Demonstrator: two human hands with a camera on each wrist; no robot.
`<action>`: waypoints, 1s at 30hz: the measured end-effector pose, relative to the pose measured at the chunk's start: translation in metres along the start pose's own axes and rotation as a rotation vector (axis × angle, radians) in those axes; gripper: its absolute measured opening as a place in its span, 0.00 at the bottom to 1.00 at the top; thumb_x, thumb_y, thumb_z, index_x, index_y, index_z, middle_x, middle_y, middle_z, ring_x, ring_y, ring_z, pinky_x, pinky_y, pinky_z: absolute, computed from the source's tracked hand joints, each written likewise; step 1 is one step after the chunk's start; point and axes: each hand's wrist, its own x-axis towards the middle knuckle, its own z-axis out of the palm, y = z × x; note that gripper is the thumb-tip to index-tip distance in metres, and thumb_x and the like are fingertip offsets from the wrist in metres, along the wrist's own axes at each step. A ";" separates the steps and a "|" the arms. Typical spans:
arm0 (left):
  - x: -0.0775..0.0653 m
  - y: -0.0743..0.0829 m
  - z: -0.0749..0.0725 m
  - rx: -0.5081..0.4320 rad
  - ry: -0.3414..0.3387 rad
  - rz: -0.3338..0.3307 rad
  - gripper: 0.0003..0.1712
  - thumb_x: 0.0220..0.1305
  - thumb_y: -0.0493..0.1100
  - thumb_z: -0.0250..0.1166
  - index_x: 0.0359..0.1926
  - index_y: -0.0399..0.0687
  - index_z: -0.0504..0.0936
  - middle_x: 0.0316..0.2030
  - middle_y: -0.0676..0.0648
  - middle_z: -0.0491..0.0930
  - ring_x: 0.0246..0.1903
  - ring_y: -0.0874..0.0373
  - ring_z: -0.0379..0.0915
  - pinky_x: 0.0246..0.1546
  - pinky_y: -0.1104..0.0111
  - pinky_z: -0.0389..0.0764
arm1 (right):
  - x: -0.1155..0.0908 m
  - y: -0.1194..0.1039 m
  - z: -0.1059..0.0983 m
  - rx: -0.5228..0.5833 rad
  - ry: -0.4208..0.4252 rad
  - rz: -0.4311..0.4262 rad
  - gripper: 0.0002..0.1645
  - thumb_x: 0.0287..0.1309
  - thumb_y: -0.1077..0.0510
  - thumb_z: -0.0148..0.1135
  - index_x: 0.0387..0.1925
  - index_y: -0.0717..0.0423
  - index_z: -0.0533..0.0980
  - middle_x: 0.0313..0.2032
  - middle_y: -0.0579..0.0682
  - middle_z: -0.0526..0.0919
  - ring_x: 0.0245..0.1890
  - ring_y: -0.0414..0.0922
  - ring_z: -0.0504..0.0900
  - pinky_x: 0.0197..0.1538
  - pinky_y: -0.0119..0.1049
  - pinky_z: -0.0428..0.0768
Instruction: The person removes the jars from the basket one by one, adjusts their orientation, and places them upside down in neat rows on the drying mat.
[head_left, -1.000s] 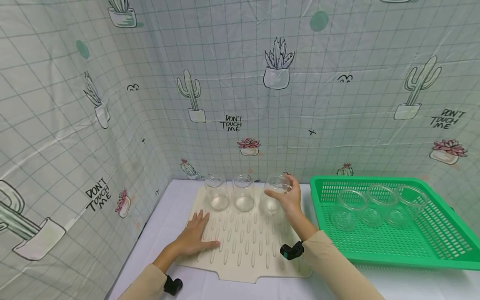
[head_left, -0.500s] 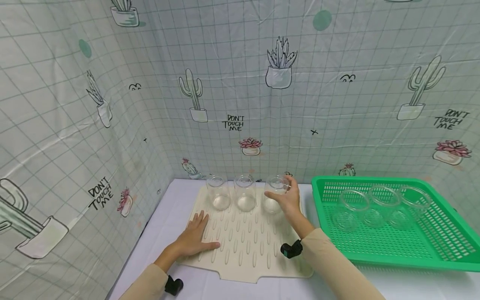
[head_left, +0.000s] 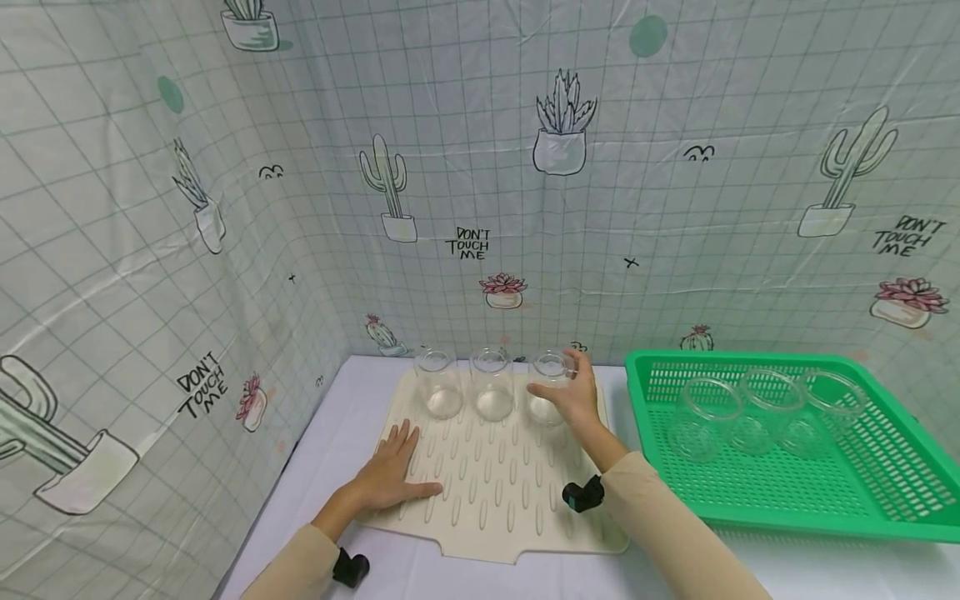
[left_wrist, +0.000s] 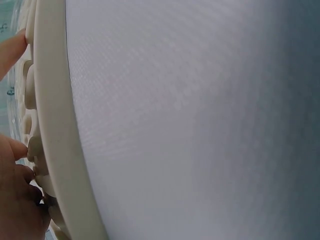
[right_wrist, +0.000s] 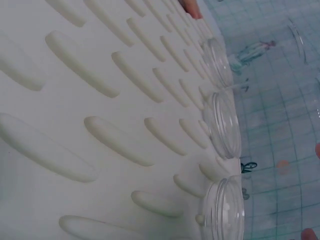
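Observation:
Across the back of a cream mat point(head_left: 480, 530) with raised oval ridges stand three clear glasses in a row: a left glass point(head_left: 442, 400), a middle glass point(head_left: 492, 402) and a right glass point(head_left: 546, 407). My right hand point(head_left: 573, 398) grips the right glass, thumb at the near side and fingers round its right side. The right wrist view shows the lower ends of the glasses, the nearest glass point(right_wrist: 223, 212) among them, against the mat's ridges. My left hand point(head_left: 390, 475) rests with fingers spread on the mat's left part; its fingers point(left_wrist: 11, 50) touch the ridges in the left wrist view.
A green plastic basket point(head_left: 750, 492) sits to the right of the mat, with three more clear glasses point(head_left: 711, 400) inside along its back. A white cloth point(head_left: 315, 450) covers the table. Patterned fabric point(head_left: 450, 192) hangs behind and at the left.
The right glass, in my right hand, has shifted slightly left and stands straighter. My left hand has stayed in place on the mat. The head view has turned a little.

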 end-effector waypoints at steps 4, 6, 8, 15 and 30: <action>0.001 -0.001 0.001 0.007 -0.007 -0.008 0.65 0.57 0.69 0.68 0.77 0.33 0.48 0.77 0.33 0.39 0.75 0.36 0.31 0.73 0.44 0.41 | 0.000 -0.002 -0.001 -0.016 -0.013 0.000 0.54 0.44 0.66 0.80 0.70 0.59 0.59 0.71 0.63 0.59 0.68 0.63 0.61 0.64 0.58 0.70; 0.001 -0.001 0.001 0.008 -0.010 -0.014 0.65 0.57 0.69 0.68 0.77 0.34 0.48 0.77 0.33 0.38 0.76 0.37 0.30 0.73 0.45 0.41 | -0.001 -0.003 -0.002 -0.020 -0.018 0.000 0.54 0.44 0.66 0.80 0.70 0.59 0.59 0.71 0.64 0.58 0.69 0.63 0.60 0.64 0.58 0.69; 0.001 -0.001 0.002 0.003 -0.009 -0.015 0.65 0.56 0.70 0.68 0.77 0.34 0.48 0.77 0.34 0.38 0.76 0.37 0.30 0.73 0.44 0.41 | -0.001 -0.004 -0.002 -0.023 -0.024 -0.001 0.55 0.44 0.66 0.80 0.70 0.60 0.58 0.71 0.64 0.58 0.70 0.62 0.59 0.65 0.58 0.69; 0.001 0.001 0.001 0.002 -0.001 -0.009 0.65 0.56 0.69 0.68 0.77 0.33 0.48 0.77 0.33 0.39 0.75 0.36 0.31 0.72 0.43 0.42 | -0.001 -0.009 -0.005 -0.031 -0.042 0.015 0.56 0.45 0.64 0.80 0.71 0.58 0.57 0.73 0.66 0.55 0.72 0.62 0.55 0.68 0.58 0.65; -0.001 0.001 0.001 -0.005 -0.001 -0.014 0.65 0.57 0.69 0.68 0.77 0.33 0.48 0.77 0.33 0.39 0.75 0.36 0.31 0.73 0.44 0.41 | -0.002 -0.041 -0.019 0.079 -0.051 0.045 0.54 0.48 0.62 0.79 0.71 0.58 0.57 0.69 0.63 0.60 0.70 0.59 0.59 0.66 0.56 0.67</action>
